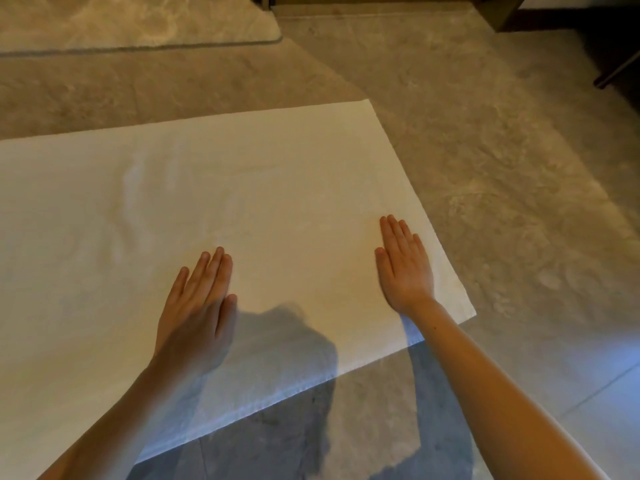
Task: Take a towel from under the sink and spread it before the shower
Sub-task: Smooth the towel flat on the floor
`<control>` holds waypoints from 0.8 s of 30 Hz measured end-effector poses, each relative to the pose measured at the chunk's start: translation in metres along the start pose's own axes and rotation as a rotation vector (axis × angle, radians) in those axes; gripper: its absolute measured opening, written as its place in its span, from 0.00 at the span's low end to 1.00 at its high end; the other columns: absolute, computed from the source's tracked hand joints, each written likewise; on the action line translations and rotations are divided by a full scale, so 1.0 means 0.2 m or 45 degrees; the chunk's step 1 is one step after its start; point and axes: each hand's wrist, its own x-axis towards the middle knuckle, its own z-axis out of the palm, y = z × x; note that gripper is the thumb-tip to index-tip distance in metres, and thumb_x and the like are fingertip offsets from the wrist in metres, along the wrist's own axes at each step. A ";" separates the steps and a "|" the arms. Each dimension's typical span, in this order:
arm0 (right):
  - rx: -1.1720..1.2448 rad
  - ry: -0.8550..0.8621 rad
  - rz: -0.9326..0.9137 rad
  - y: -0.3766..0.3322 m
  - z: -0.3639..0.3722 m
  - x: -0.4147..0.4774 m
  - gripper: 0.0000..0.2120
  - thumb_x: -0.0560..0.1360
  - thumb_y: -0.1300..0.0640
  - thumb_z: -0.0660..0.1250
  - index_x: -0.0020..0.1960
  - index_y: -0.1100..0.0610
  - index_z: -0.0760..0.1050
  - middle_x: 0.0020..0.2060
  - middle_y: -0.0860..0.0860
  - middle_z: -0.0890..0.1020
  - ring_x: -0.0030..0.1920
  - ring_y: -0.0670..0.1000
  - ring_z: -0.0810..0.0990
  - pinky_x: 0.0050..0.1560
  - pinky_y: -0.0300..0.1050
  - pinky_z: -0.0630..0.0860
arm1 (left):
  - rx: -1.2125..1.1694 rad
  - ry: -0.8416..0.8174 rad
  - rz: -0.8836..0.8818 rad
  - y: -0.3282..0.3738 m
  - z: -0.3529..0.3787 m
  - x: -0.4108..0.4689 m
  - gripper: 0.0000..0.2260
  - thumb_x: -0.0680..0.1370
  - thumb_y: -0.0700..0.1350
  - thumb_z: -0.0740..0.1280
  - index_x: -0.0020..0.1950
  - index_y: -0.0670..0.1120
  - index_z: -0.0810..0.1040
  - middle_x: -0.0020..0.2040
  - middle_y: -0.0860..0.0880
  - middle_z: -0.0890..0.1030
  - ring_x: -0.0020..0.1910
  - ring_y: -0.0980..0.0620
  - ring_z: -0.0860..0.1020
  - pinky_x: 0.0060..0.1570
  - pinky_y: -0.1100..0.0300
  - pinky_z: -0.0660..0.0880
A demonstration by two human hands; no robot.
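No grip on anything: left hand (199, 299) flat, fingers together, palm down on the white towel (214, 202), pressing at about 6 o'clock of the cloth. Right hand (405, 265) likewise flat and open, palm down near the towel's 3 o'clock edge, just inside its near right corner. Nothing pinched or held; both simply resting on the fabric.

Outward from the palms: towel spread wide on the stone-patterned floor (485, 150), lying mostly smooth, faint ripples toward 10 o'clock, left end running out of view. Near hem in bluish shadow at 6 o'clock. Beyond the far edge, at 11 o'clock, a lighter raised or separate floor area with a rounded dark border (156, 46), probably the shower threshold, though not certain. Dark furniture (609, 64) at 2 o'clock.

Task seemingly near its end, only smoothing left.

Risks from here: a sideways push with flat palms on smooth stone sliding the whole towel instead of flattening it, leaving it skewed against the shower edge. Dragging toward 6 o'clock bunching the near hem. Lifting off carelessly catching and folding the right corner.
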 end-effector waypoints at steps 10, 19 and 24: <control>0.069 0.069 0.022 -0.20 -0.07 -0.11 0.27 0.83 0.49 0.43 0.79 0.59 0.50 0.79 0.54 0.54 0.78 0.53 0.50 0.77 0.50 0.47 | 0.009 0.089 0.061 0.09 -0.06 -0.05 0.26 0.81 0.49 0.48 0.76 0.38 0.60 0.78 0.41 0.58 0.76 0.42 0.58 0.74 0.45 0.52; 0.187 -0.099 -0.378 -0.68 0.15 -0.50 0.24 0.84 0.51 0.47 0.78 0.57 0.56 0.77 0.53 0.59 0.78 0.52 0.51 0.77 0.50 0.50 | -0.050 0.115 0.237 0.46 0.06 -0.26 0.22 0.81 0.43 0.53 0.71 0.32 0.67 0.73 0.34 0.66 0.74 0.36 0.62 0.69 0.39 0.64; 0.116 -0.143 -0.472 -0.57 0.14 -0.46 0.26 0.83 0.48 0.50 0.79 0.54 0.54 0.78 0.51 0.57 0.78 0.51 0.50 0.77 0.49 0.48 | -0.030 0.063 0.199 0.43 0.11 -0.27 0.26 0.83 0.48 0.54 0.76 0.35 0.57 0.77 0.37 0.57 0.77 0.40 0.56 0.73 0.42 0.59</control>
